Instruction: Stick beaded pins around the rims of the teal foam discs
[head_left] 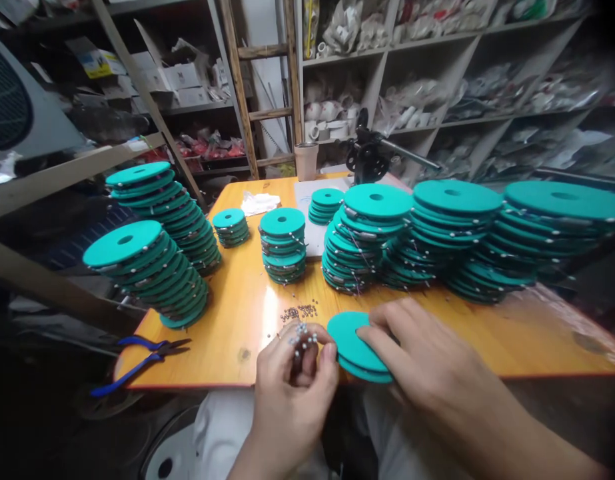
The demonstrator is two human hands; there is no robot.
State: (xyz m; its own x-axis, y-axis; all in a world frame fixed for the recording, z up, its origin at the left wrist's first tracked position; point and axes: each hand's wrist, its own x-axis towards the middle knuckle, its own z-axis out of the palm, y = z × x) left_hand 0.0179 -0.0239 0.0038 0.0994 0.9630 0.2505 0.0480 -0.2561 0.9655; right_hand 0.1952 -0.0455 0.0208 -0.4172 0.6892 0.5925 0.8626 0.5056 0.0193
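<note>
Blue-handled pliers [163,348] near left edge of wooden tabletop [217,333], beside leaning spool stack [160,280]. Left hand [292,400] curled around bunch of pale-headed pins [302,329]; dark beads [307,311] loose just beyond. Green foam spool [352,339] at near table edge, gripped by right hand [422,347].

Round teal spool [351,341] — bunched pins [302,335]

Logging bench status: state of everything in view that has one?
Left hand: closed on pale-headed pieces
Pale-headed pieces: bunched, heads up
Right hand: gripping green spool
Green spool: held, flat face up
Pliers: open, lying on table
Dark beads: loose, scattered
White crumpled sheet: crumpled
Tan cup: upright
Front left spool stack: standing
Wooden ladder: upright
</note>
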